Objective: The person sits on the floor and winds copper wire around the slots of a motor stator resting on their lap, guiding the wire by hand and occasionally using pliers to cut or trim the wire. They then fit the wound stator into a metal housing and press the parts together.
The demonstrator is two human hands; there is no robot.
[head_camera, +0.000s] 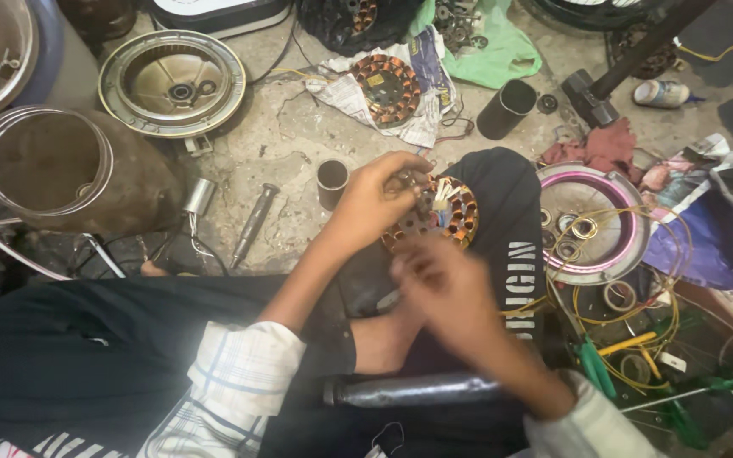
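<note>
Left hand (375, 199): fingers curled, pinching at the top edge of the stator (434, 219), touching it.
Right hand (443, 284): blurred, low over the stator's near side; can't tell if it grips anything.
Stator: round, copper-wound w/ pale wire ends sticking up at centre; sits on the black cloth (502, 212) over the person's knee.
2nd stator (388, 87): same kind, lying on newspaper (422, 102) further back, well apart.
Floor (290, 144): rough concrete; small metal cup (331, 182) just beside left hand, a punch tool (254, 222) left of it.
Right side: fan cover w/ pink rim (591, 222) holding washers, yellow wire (638, 339) looped near it (messy heap).
Back left: round metal housing (171, 82).
Near lap: steel tube (417, 390).
</note>
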